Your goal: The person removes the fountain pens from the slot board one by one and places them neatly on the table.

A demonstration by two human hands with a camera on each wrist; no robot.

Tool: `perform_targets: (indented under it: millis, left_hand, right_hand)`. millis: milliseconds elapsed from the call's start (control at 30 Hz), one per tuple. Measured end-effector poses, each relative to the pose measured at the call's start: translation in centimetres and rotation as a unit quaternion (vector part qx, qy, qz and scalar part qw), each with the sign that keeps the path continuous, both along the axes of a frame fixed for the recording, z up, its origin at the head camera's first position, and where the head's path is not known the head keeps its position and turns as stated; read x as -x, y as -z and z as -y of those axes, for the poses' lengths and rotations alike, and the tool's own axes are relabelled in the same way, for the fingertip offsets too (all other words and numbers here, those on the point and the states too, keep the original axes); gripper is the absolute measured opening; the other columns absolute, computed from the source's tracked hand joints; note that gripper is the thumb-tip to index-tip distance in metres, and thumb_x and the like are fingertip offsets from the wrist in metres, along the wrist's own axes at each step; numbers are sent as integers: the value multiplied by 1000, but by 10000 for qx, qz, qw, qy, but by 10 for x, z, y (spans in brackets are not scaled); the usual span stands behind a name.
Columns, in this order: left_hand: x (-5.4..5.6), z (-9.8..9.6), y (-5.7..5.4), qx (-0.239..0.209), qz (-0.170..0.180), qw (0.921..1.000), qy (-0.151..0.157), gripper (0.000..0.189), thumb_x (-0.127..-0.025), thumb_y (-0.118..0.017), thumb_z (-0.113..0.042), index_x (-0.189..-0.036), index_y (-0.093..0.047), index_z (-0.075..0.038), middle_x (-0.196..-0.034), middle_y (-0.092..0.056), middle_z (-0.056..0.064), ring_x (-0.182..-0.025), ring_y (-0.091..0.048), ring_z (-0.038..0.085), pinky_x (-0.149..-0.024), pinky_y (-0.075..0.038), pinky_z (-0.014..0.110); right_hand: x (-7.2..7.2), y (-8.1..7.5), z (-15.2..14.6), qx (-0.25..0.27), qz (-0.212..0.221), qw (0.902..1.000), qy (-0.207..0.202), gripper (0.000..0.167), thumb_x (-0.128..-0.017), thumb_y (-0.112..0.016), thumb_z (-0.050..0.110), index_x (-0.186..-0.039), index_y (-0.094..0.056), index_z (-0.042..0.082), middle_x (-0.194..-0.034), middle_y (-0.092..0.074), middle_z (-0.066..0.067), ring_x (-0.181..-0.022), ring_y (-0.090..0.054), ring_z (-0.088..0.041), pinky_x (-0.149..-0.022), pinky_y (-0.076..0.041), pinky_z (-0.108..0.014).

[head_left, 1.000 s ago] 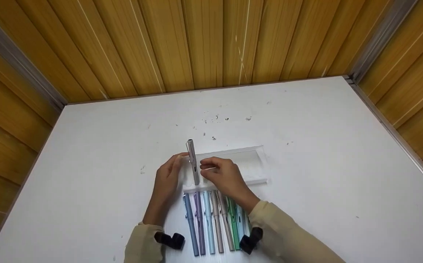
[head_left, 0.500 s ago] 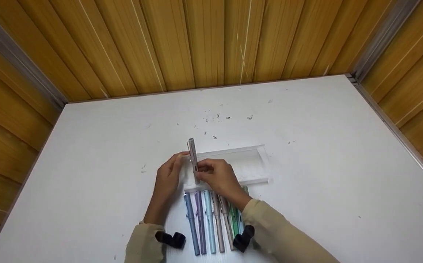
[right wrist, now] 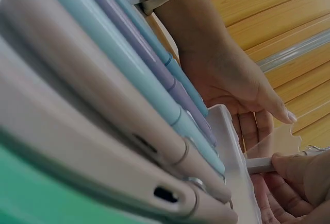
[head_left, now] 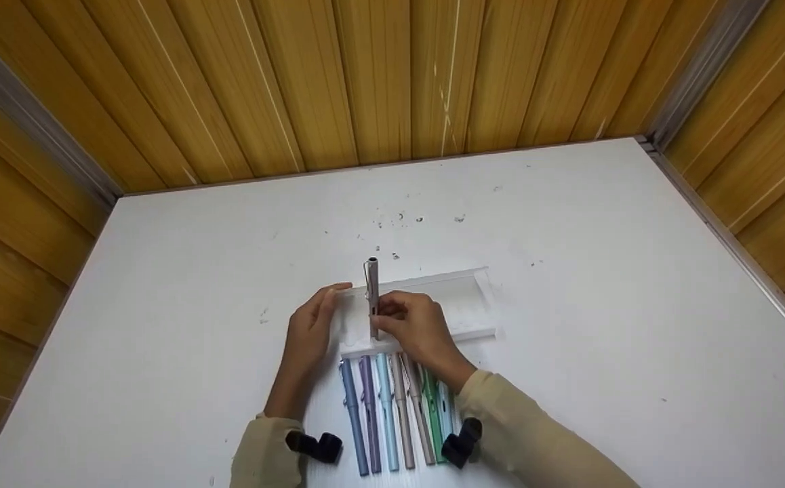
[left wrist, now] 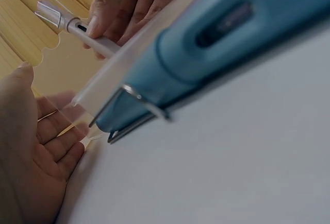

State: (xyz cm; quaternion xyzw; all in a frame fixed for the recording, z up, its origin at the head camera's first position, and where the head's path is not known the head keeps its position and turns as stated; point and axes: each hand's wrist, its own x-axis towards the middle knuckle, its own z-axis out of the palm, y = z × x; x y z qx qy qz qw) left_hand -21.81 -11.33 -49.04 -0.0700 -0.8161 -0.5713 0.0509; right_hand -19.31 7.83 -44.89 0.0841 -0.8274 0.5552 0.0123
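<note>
In the head view a silver-grey clip pen (head_left: 373, 281) stands over the left part of a clear plastic pen holder (head_left: 486, 305), its clip end away from me. My right hand (head_left: 423, 329) pinches the pen's lower half between thumb and fingers. At the holder's left end is my left hand (head_left: 308, 325), which holds the notched end wall (left wrist: 56, 72) with the thumb at its edge and the fingers behind the clear plastic. The pen's lower tip lies near the holder's front rail (head_left: 358, 350); whether it touches cannot be told.
Several pens lie side by side in front of the holder: a blue pen (head_left: 354, 420), a purple pen (head_left: 370, 420), a light blue pen (head_left: 388, 420), two brownish pens, a green pen (head_left: 433, 420) and others under the right wrist. Wood-pattern walls (head_left: 379, 81) border the white table (head_left: 602, 271).
One second ago my right fingers were apart from the silver-grey pen, which leaned in the holder. They took hold of it, and it has shifted slightly right. My left hand stays put.
</note>
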Motion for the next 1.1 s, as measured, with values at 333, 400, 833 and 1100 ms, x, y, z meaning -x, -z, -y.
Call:
perform_targets:
  millis: [333, 400, 833, 1100]
  left_hand:
    - [0, 3, -1, 67, -55, 10000, 4, 42, -108, -41, -43, -128, -68, -18, -134, -65, 2, -133, -54, 23, -114, -40, 47]
    - [1, 4, -1, 99, -66, 9999, -17, 42, -108, -41, -44, -128, -68, -19, -134, -65, 1, -134, -54, 23, -114, -40, 48]
    - [-1, 14, 1, 5, -72, 10000, -28, 41, -107, -42, -44, -128, -68, -20, -134, -65, -1, -134, -54, 21, -115, -39, 46]
    - [0, 15, 1, 78, -165, 9998, -1, 41, -107, -42, -43, -127, -69, -19, -133, -66, 0, -133, -54, 21, -114, -40, 47]
  right_hand:
    - [-6, -3, -40, -135, -226, 9981, 562, 17, -88, -74, 4, -105, -74, 6, -94, -74, -5, -89, -71, -19, -83, -59, -32]
    - [-8, -5, -50, -124, -254, 9971, 706, 18, -88, -74, 4, -106, -74, 6, -94, -74, -4, -89, -70, -18, -83, -59, -32]
    - [-10, -5, -98, -333, -72, 9918, 1228, 22, -90, -75, 11, -111, -74, 7, -100, -75, -4, -92, -69, -18, -83, -56, -27]
    - [-10, -3, -116, -306, -47, 9897, 1398, 19, -90, -75, 10, -108, -75, 5, -98, -74, -7, -88, -68, -17, -77, -53, -19]
